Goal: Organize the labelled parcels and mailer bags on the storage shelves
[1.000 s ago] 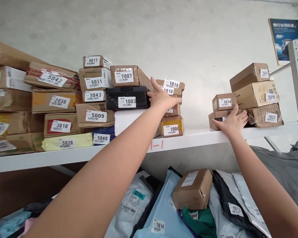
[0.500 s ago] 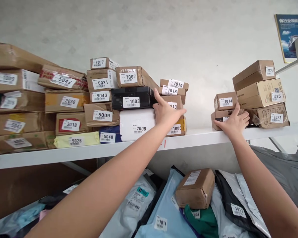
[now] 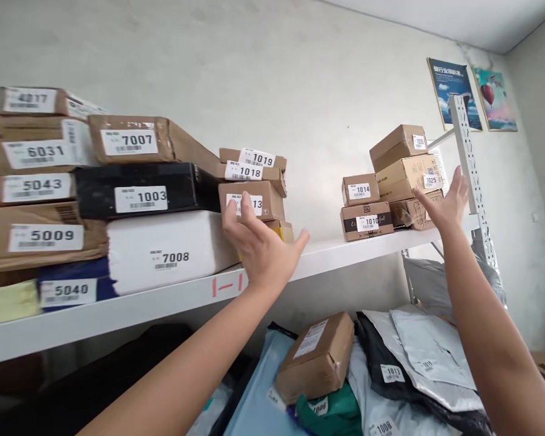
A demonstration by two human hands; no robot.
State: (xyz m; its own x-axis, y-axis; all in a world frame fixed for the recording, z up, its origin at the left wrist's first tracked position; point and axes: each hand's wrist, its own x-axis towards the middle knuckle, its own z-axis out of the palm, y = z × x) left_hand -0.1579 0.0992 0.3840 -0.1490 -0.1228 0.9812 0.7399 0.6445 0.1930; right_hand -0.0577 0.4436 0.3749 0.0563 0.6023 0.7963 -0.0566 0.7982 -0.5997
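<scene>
My left hand [image 3: 264, 245] is open with its fingers spread, in front of a stack of small cardboard boxes; its fingertips overlap the box [image 3: 272, 203] with a label ending in 13. Whether they touch it I cannot tell. Above that box lie flat boxes labelled 1018 [image 3: 244, 171] and 1019 [image 3: 257, 158]. My right hand [image 3: 445, 203], also open, is raised by the right-hand stack, partly covering the lowest box [image 3: 420, 212]. Over it sit the boxes labelled 1025 [image 3: 402, 177] and 1026 [image 3: 395, 148]. Just left of these, box 1014 [image 3: 360, 190] rests on box 1010 [image 3: 367, 221].
The white shelf [image 3: 163, 309] carries a black box [image 3: 95, 192], a white parcel [image 3: 172, 245] and more cartons at left. A perforated upright [image 3: 463, 139] stands at right. Below lie bagged parcels [image 3: 413, 375] and a brown box [image 3: 315, 357]. Posters [image 3: 449, 85] hang behind.
The view has swung right. My left hand has lowered from the black box to the small-box stack; my right hand has moved right, away from boxes 1014 and 1010, uncovering the 1010 label.
</scene>
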